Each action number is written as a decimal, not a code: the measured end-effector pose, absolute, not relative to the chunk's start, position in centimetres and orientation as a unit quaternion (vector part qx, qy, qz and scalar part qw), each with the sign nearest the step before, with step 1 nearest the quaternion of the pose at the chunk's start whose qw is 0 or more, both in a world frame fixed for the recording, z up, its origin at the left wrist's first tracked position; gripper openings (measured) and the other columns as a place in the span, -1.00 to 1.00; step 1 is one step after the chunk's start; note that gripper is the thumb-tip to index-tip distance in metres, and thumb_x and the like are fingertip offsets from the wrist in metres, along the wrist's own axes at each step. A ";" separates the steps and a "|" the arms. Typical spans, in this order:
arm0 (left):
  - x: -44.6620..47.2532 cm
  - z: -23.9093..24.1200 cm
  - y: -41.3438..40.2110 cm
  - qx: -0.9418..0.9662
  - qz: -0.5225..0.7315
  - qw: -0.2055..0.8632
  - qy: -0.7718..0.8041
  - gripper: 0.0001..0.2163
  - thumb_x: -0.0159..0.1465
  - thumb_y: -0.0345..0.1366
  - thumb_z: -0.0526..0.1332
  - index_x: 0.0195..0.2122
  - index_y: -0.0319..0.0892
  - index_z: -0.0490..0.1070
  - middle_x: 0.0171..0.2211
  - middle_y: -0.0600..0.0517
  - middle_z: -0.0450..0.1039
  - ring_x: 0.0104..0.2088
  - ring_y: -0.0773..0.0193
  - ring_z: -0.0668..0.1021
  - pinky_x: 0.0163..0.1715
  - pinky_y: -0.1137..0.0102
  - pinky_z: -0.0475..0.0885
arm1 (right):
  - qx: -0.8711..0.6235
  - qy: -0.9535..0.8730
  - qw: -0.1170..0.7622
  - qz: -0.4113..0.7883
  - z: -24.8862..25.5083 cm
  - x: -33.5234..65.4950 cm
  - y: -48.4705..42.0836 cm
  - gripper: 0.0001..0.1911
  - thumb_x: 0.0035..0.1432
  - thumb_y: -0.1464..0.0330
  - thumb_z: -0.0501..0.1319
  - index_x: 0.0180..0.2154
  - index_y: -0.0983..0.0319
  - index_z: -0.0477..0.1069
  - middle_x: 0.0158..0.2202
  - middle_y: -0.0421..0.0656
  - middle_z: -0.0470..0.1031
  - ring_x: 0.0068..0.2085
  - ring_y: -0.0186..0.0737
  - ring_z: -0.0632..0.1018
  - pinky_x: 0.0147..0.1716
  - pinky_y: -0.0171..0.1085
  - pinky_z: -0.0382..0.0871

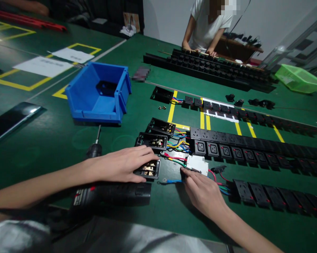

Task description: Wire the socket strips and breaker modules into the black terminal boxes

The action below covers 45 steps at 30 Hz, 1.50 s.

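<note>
My left hand [124,163] lies flat over a black terminal box [149,169] with brass contacts and holds it down on the green table. My right hand [202,189] pinches a thin wire end beside a small white breaker block [198,163]. A blue wire [173,181] with a ring lug lies between the two hands. Red, green and blue wires run from the box to a black socket strip [264,196]. Two more terminal boxes [155,135] sit just behind, wired to longer socket strips [253,150].
A black electric screwdriver [113,195] lies under my left forearm. A blue bin [99,92] stands at the left middle and a phone [10,120] at the far left. Across the table a person in a white shirt [208,24] works over black strips. A green tray [299,78] sits at the far right.
</note>
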State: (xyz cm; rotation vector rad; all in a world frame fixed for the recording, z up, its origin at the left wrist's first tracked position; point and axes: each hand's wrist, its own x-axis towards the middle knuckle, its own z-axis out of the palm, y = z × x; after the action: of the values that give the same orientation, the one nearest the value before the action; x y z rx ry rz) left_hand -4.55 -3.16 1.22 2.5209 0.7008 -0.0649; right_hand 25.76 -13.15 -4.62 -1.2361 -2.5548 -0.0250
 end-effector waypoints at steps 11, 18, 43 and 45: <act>-6.4 0.8 -3.4 0.919 0.018 0.256 0.299 -0.52 0.34 -0.06 0.20 0.22 -0.10 0.20 0.14 -0.07 0.34 0.13 0.13 0.43 0.13 0.31 0.32 | -0.418 -0.893 0.163 0.009 -4.5 26.8 -13.4 -0.92 0.31 0.52 0.09 -0.22 0.30 0.34 0.08 -0.02 0.46 -0.03 -0.13 0.55 -0.04 -0.14 0.47; -6.9 0.2 -3.8 0.911 0.009 0.288 0.294 -0.52 0.35 -0.02 0.17 0.23 -0.09 0.20 0.10 -0.06 0.35 0.11 0.15 0.43 0.11 0.32 0.33 | -0.389 -0.900 0.194 0.012 -4.7 26.9 -13.3 -0.87 0.27 0.55 0.16 -0.13 0.35 0.37 0.00 -0.02 0.50 -0.01 -0.12 0.51 -0.02 -0.17 0.40; -7.3 0.3 -8.3 0.823 -0.125 0.346 0.434 0.17 -0.02 -0.04 0.42 0.43 -0.12 -0.40 0.32 -0.18 0.15 0.24 -0.05 0.35 0.17 0.17 0.34 | -0.348 -0.914 0.208 0.011 -4.2 26.7 -12.8 -0.91 0.28 0.56 0.15 -0.18 0.35 0.40 -0.46 -0.17 0.29 -0.42 -0.29 0.18 -0.42 -0.24 0.02; -7.4 -0.1 -8.3 0.813 -0.127 0.367 0.434 0.17 0.00 -0.09 0.40 0.42 -0.07 -0.49 0.25 -0.15 0.28 0.17 -0.03 0.44 0.09 0.20 0.40 | -0.349 -0.914 0.205 0.014 -4.2 26.8 -12.8 -0.91 0.29 0.56 0.15 -0.18 0.36 0.40 -0.46 -0.16 0.30 -0.42 -0.29 0.19 -0.42 -0.24 0.03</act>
State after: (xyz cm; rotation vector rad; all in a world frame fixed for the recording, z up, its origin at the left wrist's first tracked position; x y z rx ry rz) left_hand -7.44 -8.34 -0.13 2.0884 1.1150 -0.3272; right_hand 26.82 -12.78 -4.19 -0.9731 -2.5480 0.0380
